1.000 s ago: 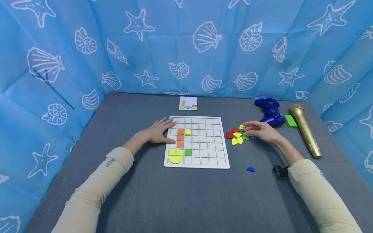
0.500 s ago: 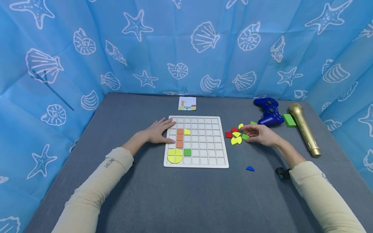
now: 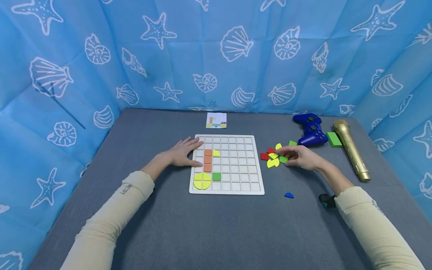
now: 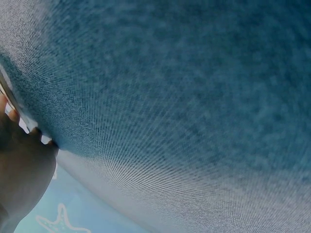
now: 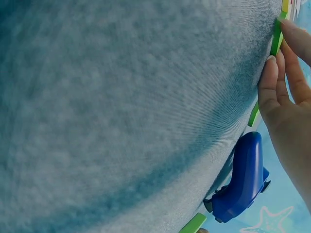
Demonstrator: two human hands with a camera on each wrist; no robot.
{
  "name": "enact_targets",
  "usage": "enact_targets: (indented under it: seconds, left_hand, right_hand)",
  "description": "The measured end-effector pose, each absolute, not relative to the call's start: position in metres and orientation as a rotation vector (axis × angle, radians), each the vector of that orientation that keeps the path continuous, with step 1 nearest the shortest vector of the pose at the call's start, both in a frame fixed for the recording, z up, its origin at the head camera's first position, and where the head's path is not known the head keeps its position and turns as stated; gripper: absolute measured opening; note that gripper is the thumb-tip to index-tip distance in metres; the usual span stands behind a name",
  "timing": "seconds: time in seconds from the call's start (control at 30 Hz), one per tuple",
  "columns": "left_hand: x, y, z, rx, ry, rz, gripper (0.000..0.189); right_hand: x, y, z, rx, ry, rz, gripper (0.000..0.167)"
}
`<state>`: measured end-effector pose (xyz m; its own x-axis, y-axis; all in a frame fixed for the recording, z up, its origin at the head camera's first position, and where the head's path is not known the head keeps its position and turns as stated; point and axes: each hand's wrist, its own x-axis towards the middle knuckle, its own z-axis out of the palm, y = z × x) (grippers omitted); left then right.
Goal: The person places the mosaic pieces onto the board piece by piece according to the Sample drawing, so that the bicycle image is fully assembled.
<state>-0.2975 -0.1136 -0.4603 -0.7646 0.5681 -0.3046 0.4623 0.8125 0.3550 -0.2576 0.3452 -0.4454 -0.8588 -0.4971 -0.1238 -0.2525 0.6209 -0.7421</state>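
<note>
A white grid board (image 3: 237,193) lies on the table, with orange squares (image 3: 207,160), yellow quarter-circles (image 3: 202,181) and a green square (image 3: 216,176) in its cells. My left hand (image 3: 182,153) rests spread on the board's left edge, fingertips over the rim. My right hand (image 3: 302,157) reaches into a loose pile of tiles at the board's right, fingers extended. Its thumb is right at a green tile (image 3: 283,159), also seen edge-on as a green tile (image 5: 277,36) in the right wrist view. Red tiles (image 3: 264,156) and yellow quarter-circles (image 3: 270,164) lie by the fingertips.
A small pattern card (image 3: 216,120) lies behind the board. At the back right are a blue game controller (image 3: 310,129), a green block (image 3: 333,139) and a gold microphone (image 3: 351,150). A blue half-circle (image 3: 289,195) lies nearer the front. Patterned curtain (image 3: 209,56) surrounds the table.
My right hand has shifted slightly left and lower over the pile, uncovering a second green tile behind it. My left hand stays on the board's edge.
</note>
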Motion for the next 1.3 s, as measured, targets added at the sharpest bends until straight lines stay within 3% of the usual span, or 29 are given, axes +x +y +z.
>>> enact_targets:
  seconds: [0.27, 0.63, 1.0, 1.3]
  left_hand:
    - [-0.297, -0.114, -0.461, 0.778, 2.591, 0.369, 0.094]
    - [-0.298, -0.114, -0.460, 0.784, 2.590, 0.376, 0.094]
    - [-0.298, -0.113, -0.460, 0.780, 2.596, 0.374, 0.094]
    - [-0.297, -0.114, -0.459, 0.785, 2.594, 0.386, 0.094]
  right_hand:
    - [-0.257, 0.346, -0.443, -0.537, 2.568, -1.038, 0.045]
    - [-0.256, 0.346, -0.436, -0.283, 2.592, -1.003, 0.032]
    - [-0.252, 0.347, -0.428, -0.025, 2.408, -1.272, 0.041]
    - [-0.250, 0.329, -0.426, 0.025, 2.283, -1.414, 0.044]
